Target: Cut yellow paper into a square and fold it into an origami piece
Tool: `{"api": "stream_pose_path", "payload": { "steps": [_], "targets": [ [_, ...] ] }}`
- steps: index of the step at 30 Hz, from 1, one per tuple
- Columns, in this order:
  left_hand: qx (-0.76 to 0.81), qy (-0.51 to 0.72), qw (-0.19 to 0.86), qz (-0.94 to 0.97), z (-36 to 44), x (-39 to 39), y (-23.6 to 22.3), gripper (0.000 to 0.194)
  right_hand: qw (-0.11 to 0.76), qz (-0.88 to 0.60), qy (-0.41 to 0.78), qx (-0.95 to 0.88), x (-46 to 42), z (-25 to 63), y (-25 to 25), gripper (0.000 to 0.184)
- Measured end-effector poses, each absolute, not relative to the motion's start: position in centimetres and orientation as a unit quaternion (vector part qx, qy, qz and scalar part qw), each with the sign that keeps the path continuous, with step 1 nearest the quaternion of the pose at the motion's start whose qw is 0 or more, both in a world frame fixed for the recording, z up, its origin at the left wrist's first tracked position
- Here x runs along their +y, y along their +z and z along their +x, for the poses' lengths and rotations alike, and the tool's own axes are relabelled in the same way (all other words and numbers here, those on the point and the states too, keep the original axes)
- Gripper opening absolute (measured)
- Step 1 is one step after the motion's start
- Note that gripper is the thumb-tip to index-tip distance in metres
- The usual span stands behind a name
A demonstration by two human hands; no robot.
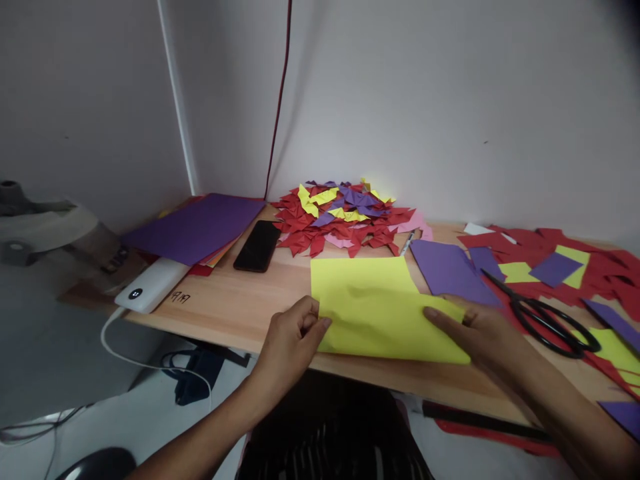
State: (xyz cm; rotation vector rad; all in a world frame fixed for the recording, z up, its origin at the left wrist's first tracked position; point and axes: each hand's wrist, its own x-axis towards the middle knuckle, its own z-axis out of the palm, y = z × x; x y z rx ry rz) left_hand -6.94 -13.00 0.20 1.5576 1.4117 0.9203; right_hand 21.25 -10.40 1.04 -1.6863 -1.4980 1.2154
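Note:
A yellow sheet of paper (373, 300) lies on the wooden table (240, 303), its near part folded over. My left hand (293, 337) pinches the sheet's left edge, fingers closed on it. My right hand (473, 327) lies on the sheet's right part with fingers stretched out flat, pressing it down. Behind the sheet sits a heap of folded paper shapes (345, 217) in red, purple, yellow and pink.
A black phone (257, 245), a white power bank (150, 285) with cable and a stack of purple sheets (195, 227) lie at the left. Black scissors (545, 317), purple paper (447, 270) and red scraps (575, 267) are at the right. A pen (407, 243) rests by the heap.

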Motion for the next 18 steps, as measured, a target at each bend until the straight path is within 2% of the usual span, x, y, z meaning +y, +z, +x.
{"api": "stream_pose_path", "payload": {
  "steps": [4,8,12,13,16,18],
  "targets": [
    [0.568,0.382,0.421,0.595,-7.0,-13.2,0.0,0.02,0.373,-0.634,0.445,-0.511,-11.9,21.0,1.0,0.042],
    [0.567,0.396,0.452,0.563,-7.1,-14.0,-0.2,0.022,0.304,-0.617,0.411,-0.599,-12.9,21.9,0.6,0.04],
    [0.594,0.393,0.424,0.559,-7.0,-15.3,-0.3,0.02,0.265,-0.65,0.289,-0.651,-13.1,22.5,-0.2,0.04],
    [0.601,0.393,0.41,0.562,-7.0,-15.6,-0.3,0.025,0.256,-0.657,0.261,-0.659,-13.1,22.5,-0.3,0.04],
    [0.6,0.4,0.38,0.58,-6.8,-16.4,-0.3,0.062,0.223,-0.663,0.203,-0.686,-12.8,22.0,-0.5,0.039],
    [0.584,0.399,0.344,0.618,-6.8,-16.7,-0.5,0.073,0.202,-0.663,0.184,-0.697,-12.3,21.5,-0.4,0.038]
  ]
}}
